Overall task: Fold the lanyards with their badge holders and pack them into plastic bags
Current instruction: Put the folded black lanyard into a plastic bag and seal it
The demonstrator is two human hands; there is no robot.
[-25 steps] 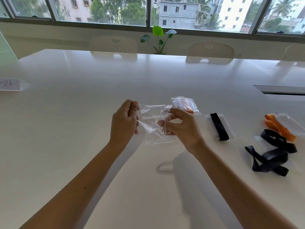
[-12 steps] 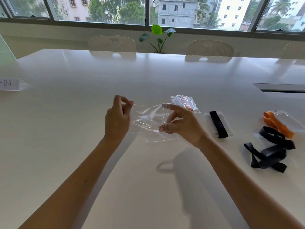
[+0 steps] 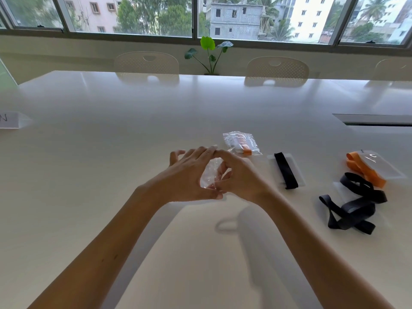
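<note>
A clear empty plastic bag [image 3: 209, 175] is bunched between my two hands above the white table [image 3: 111, 152]. My left hand [image 3: 189, 177] has its fingers spread over the bag and its thumb pinches the bag's lower edge. My right hand [image 3: 238, 177] pinches the same bag with curled fingers. Behind my hands lies a packed bag [image 3: 242, 143] with an orange lanyard inside. To the right lie a folded black lanyard on its badge holder [image 3: 286, 170], a loose black lanyard [image 3: 354, 206], and an orange lanyard with a badge holder [image 3: 370, 168].
A folded name card [image 3: 12, 120] stands at the table's left edge. A cable slot [image 3: 374, 119] runs along the far right. Chairs [image 3: 147, 63] and a potted plant [image 3: 210, 54] stand behind the table under the windows.
My hands have come together, so the bag that was stretched flat between them is now crumpled. My left hand's fingers have spread out. The view has tilted down slightly.
</note>
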